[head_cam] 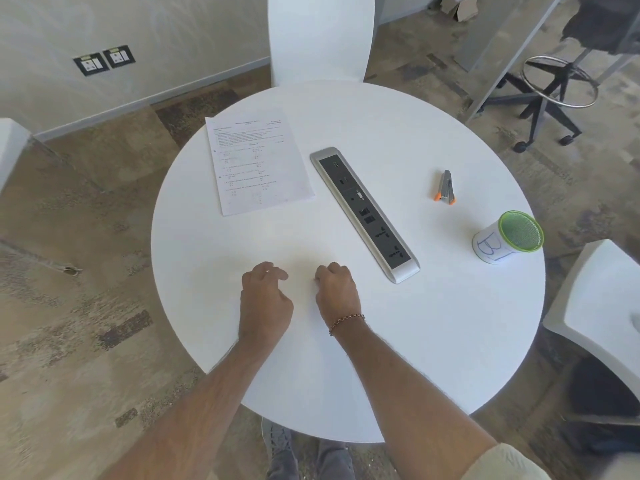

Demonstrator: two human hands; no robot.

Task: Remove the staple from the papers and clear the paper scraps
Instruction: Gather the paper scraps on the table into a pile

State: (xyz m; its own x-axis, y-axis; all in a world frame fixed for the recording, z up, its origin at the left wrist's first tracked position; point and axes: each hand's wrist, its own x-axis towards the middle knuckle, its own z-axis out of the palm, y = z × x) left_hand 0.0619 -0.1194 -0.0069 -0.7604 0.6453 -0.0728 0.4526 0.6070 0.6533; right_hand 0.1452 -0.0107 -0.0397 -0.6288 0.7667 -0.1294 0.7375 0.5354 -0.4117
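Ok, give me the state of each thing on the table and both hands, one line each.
papers: flat, untouched.
staple remover: lying idle, right of the power strip.
green cup: upright.
left hand: fingers loosely curled, holding nothing.
right hand: likewise, resting on the table.

Hand-drawn blue "B" on white cup [493,244] near right edge of counter [346,341]. Print on papers [258,161] at far-left edge too small to read.

- We saw a smooth, matt white table [415,323].
- The papers [258,161] were thin printed sheets at upper left.
- The socket strip [363,213] had a brushed-metal frame and dark plastic face.
- The cup [509,240] at right was green mesh, paper-wrapped.
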